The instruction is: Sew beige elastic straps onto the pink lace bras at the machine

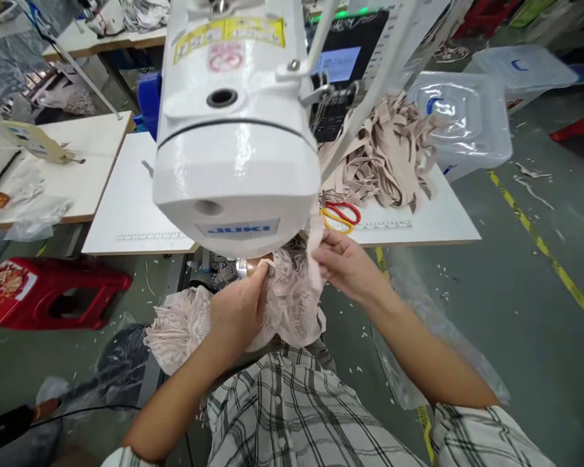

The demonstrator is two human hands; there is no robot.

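Observation:
A white sewing machine (238, 162) fills the upper middle of the view, and its head hides the needle area. Just below it, my left hand (238, 305) pinches the edge of a pale pink lace garment piece (292, 292). My right hand (343, 263) grips a pale elastic strap (315, 253) that runs up beside the machine head. The lace hangs between both hands. More gathered lace (180, 324) lies bunched left of my left hand.
Scissors (340, 215) with red and yellow handles lie on the white table (442, 214), near a heap of beige straps (389, 149). Clear plastic bins (462, 117) stand at right. A red stool (58, 292) is on the floor at left.

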